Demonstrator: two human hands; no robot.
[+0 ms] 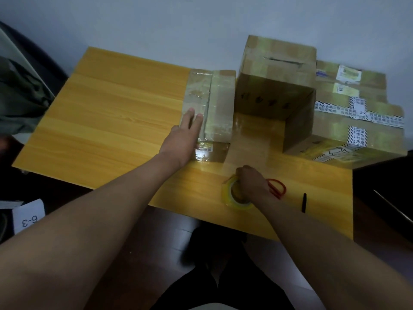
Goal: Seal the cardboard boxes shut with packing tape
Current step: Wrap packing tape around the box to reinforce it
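Here, three cardboard boxes stood on the yellow wood-grain bench. The low flat brown cardboard box, already wrapped in clear tape, lay nearest the middle; the left hand rested on its near left top edge with fingers straight, its grip released. Just right of it stood the tall brown cardboard box with a dark slit along its top seam, and touching that, at the far right, sat the wide flat cardboard box crossed with printed white-and-black tape and white labels.

Near the bench's front edge, the right hand gripped the one roll of clear yellowish packing tape, fingers curled round its upper rim, the roll resting on the bench. Beside that hand lay one red rubber band loop, and further right one slim black pen.

At the left, a dark green cloth hung over a dark chair, and lower down stood a white card marked "6-3".
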